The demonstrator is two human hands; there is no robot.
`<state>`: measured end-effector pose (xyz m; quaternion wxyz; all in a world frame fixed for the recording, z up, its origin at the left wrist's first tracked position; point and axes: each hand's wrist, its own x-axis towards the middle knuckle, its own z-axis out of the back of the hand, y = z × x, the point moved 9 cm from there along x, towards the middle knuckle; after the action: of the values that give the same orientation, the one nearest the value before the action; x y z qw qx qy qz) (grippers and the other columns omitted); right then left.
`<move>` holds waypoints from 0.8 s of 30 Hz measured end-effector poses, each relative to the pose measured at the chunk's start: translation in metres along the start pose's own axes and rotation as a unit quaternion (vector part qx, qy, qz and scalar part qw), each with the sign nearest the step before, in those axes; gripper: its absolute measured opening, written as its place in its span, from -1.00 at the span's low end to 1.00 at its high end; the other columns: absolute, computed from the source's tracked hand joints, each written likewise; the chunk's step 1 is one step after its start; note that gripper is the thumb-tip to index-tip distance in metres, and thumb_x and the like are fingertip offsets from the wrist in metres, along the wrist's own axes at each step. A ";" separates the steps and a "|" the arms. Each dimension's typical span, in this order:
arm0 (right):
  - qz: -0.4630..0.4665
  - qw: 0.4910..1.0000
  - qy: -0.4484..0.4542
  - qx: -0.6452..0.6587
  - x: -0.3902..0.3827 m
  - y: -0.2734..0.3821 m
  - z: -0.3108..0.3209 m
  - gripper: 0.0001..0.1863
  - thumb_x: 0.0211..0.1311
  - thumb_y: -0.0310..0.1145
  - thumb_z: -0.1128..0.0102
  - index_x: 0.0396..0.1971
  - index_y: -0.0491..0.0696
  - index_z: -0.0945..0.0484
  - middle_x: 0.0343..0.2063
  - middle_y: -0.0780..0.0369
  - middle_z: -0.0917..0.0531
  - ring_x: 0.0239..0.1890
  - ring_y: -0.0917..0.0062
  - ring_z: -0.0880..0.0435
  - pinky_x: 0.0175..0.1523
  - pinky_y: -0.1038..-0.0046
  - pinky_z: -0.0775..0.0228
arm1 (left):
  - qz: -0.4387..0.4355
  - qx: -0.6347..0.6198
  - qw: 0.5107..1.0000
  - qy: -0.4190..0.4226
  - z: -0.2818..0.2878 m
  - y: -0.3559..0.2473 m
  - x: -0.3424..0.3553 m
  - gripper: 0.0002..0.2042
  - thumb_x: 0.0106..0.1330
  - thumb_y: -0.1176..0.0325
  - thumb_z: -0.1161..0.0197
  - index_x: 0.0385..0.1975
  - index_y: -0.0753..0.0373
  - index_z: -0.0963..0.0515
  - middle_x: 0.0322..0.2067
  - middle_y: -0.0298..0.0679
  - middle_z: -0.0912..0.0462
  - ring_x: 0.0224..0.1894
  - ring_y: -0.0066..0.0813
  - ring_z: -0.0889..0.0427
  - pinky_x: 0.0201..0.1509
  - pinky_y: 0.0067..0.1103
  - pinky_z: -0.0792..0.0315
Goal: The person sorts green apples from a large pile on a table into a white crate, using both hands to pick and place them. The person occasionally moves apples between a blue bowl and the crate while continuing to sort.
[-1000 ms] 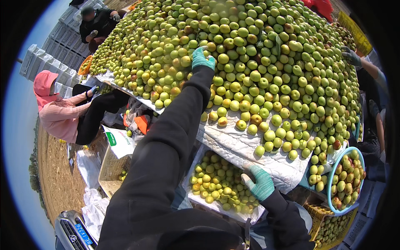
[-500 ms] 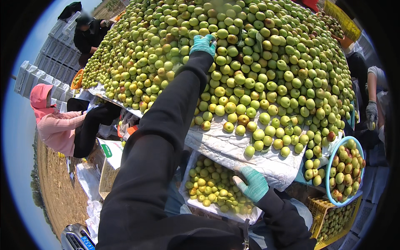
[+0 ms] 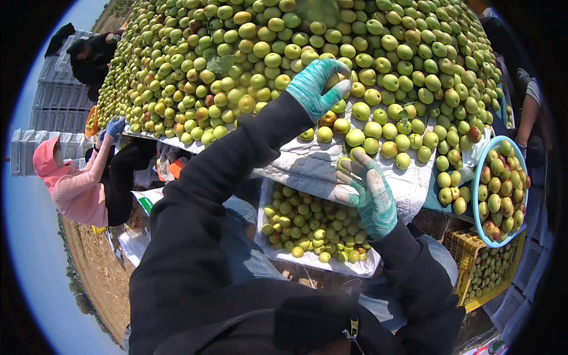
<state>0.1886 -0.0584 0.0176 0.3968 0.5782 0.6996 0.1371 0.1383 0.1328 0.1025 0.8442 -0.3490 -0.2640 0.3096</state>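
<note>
A huge heap of small green and yellowish fruits (image 3: 296,41) lies on a table covered by a silver-grey sheet (image 3: 302,168). My left hand (image 3: 319,86), in a teal glove, is curled over a fruit near the heap's lower edge. My right hand (image 3: 370,189), also gloved in teal, rests with its fingers spread on the sheet's front edge, its fingertips beside a loose fruit (image 3: 346,164). Below both hands sits a white tray (image 3: 266,248) holding several of the same fruits.
A blue-rimmed basin (image 3: 476,195) of redder fruits stands at the right, over a yellow crate (image 3: 473,278). A person in pink (image 3: 71,189) works at the left, a person in dark clothes (image 3: 89,56) farther back. Grey stacked crates (image 3: 56,100) stand behind. Another person's arm (image 3: 529,112) is at the right.
My left hand has drawn back down the heap toward its lower edge. My right hand has risen from over the white tray to the sheet's front edge.
</note>
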 end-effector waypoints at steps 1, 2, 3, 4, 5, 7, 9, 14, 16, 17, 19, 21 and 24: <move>-0.045 0.988 -0.034 0.146 0.003 -0.003 0.005 -0.48 0.27 0.00 -0.05 0.11 -0.02 -0.35 0.07 0.05 -0.39 0.02 0.21 -0.50 0.06 0.28 -0.40 | -0.038 0.048 0.997 0.043 -0.030 -0.022 -0.028 -0.70 0.31 0.23 -0.17 -0.05 0.23 -0.45 -0.15 -0.11 -0.52 -0.07 -0.25 -0.55 0.02 -0.45 -0.43; -0.086 0.954 -0.026 0.287 0.007 -0.005 0.003 -0.50 0.27 0.01 -0.04 0.05 -0.03 -0.39 0.06 0.03 -0.37 -0.01 0.21 -0.51 0.00 0.27 -0.45 | -0.025 0.118 0.985 0.126 -0.059 -0.023 -0.042 -0.69 0.32 0.22 -0.14 -0.02 0.24 -0.44 -0.11 -0.08 -0.50 -0.03 -0.20 -0.53 0.07 -0.43 -0.40; -0.119 0.940 -0.043 0.317 0.012 -0.008 0.005 -0.54 0.26 -0.02 -0.05 -0.01 -0.05 -0.41 0.00 0.05 -0.41 -0.05 0.23 -0.52 -0.09 0.31 -0.46 | -0.001 0.112 0.992 0.063 -0.055 -0.012 -0.038 -0.68 0.33 0.22 -0.12 -0.02 0.25 -0.43 -0.07 -0.06 -0.49 0.00 -0.14 -0.50 0.09 -0.40 -0.39; -0.122 0.928 -0.066 0.346 0.014 -0.011 0.009 -0.59 0.25 -0.05 -0.07 -0.07 -0.06 -0.43 -0.06 0.06 -0.45 -0.09 0.27 -0.52 -0.20 0.36 -0.46 | 0.055 0.121 0.990 0.046 -0.055 0.011 -0.031 -0.67 0.33 0.22 -0.11 -0.01 0.26 -0.43 -0.04 -0.04 -0.47 0.04 -0.08 -0.47 0.11 -0.37 -0.37; -0.149 0.904 -0.089 0.392 0.017 -0.019 0.012 -0.63 0.24 -0.09 -0.08 -0.14 -0.07 -0.45 -0.12 0.08 -0.48 -0.13 0.31 -0.53 -0.30 0.41 -0.45 | 0.019 0.218 0.975 -0.032 -0.041 0.022 -0.015 -0.67 0.30 0.26 -0.13 0.00 0.27 -0.42 -0.03 -0.04 -0.48 0.02 -0.06 -0.47 0.09 -0.35 -0.38; -0.125 0.921 -0.032 0.368 0.021 -0.018 0.011 -0.71 0.24 -0.20 -0.11 -0.18 -0.09 -0.47 -0.20 0.17 -0.51 -0.17 0.32 -0.52 -0.37 0.47 -0.47 | 0.108 0.245 0.963 0.040 -0.049 0.075 0.015 -0.68 0.27 0.31 -0.12 0.01 0.20 -0.44 -0.06 -0.08 -0.52 -0.02 -0.14 -0.50 0.06 -0.37 -0.40; -0.107 0.934 0.003 0.340 0.022 -0.019 0.012 -0.79 0.24 -0.31 -0.12 -0.20 -0.10 -0.49 -0.27 0.21 -0.54 -0.19 0.34 -0.53 -0.40 0.53 -0.46 | 0.071 0.337 0.933 0.099 -0.069 0.091 0.033 -0.66 0.28 0.25 -0.08 0.05 0.12 -0.41 -0.07 -0.13 -0.55 -0.03 -0.13 -0.53 0.07 -0.33 -0.41; -0.152 0.915 -0.062 0.368 0.014 -0.032 0.027 -0.75 0.30 -0.15 -0.05 -0.42 -0.03 -0.48 -0.44 0.23 -0.52 -0.43 0.45 -0.51 -0.54 0.53 -0.38 | 0.175 0.338 0.909 0.167 -0.087 0.098 0.050 -0.52 0.26 0.09 -0.10 0.15 0.05 -0.27 0.02 -0.17 -0.52 0.06 -0.14 -0.52 0.08 -0.25 -0.41; -0.160 0.917 -0.104 0.350 0.009 -0.032 0.035 -0.70 0.30 -0.13 -0.04 -0.50 -0.03 -0.47 -0.48 0.23 -0.52 -0.44 0.43 -0.51 -0.54 0.53 -0.37 | 0.182 0.343 0.906 0.171 -0.086 0.092 0.048 -0.50 0.24 0.06 -0.14 0.14 0.11 -0.26 0.03 -0.09 -0.49 0.06 -0.13 -0.52 0.08 -0.27 -0.41; -0.159 0.920 -0.122 0.336 0.007 -0.030 0.039 -0.61 0.30 -0.10 -0.04 -0.66 -0.02 -0.41 -0.54 0.25 -0.50 -0.46 0.43 -0.49 -0.54 0.52 -0.36 | 0.195 0.328 0.907 0.176 -0.085 0.093 0.045 -0.40 0.19 0.08 -0.17 0.19 0.18 -0.21 0.07 -0.01 -0.45 0.10 -0.12 -0.49 0.12 -0.29 -0.40; -0.135 0.923 -0.102 0.346 0.005 -0.022 0.038 -0.56 0.30 -0.09 -0.04 -0.73 -0.02 -0.38 -0.56 0.25 -0.48 -0.48 0.42 -0.48 -0.53 0.51 -0.34 | 0.210 0.295 0.927 0.103 -0.074 0.093 0.043 -0.39 0.14 0.04 -0.24 0.11 0.25 -0.28 0.02 0.02 -0.43 0.06 -0.12 -0.50 0.11 -0.35 -0.42; -0.111 0.932 -0.078 0.337 0.003 -0.015 0.038 -0.49 0.31 -0.08 -0.02 -0.82 -0.01 -0.34 -0.60 0.24 -0.46 -0.50 0.41 -0.44 -0.52 0.48 -0.31 | 0.122 0.262 0.957 0.007 -0.069 0.076 0.043 -0.43 0.09 0.03 -0.31 0.03 0.24 -0.37 -0.05 0.01 -0.45 0.01 -0.10 -0.51 0.08 -0.36 -0.43; -0.117 0.939 -0.034 0.321 -0.001 -0.015 0.031 -0.48 0.32 -0.08 0.01 -0.82 -0.01 -0.34 -0.63 0.24 -0.45 -0.49 0.40 -0.43 -0.51 0.46 -0.30 | -0.061 0.302 0.939 0.155 -0.126 0.042 0.047 -0.63 0.21 0.21 -0.18 -0.03 0.23 -0.44 -0.04 0.00 -0.47 0.00 -0.10 -0.52 0.04 -0.31 -0.44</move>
<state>0.1999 -0.0717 -0.0121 0.2264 0.5936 0.7551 -0.1620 0.2387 0.1365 0.0041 0.9577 -0.1043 -0.0452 0.2645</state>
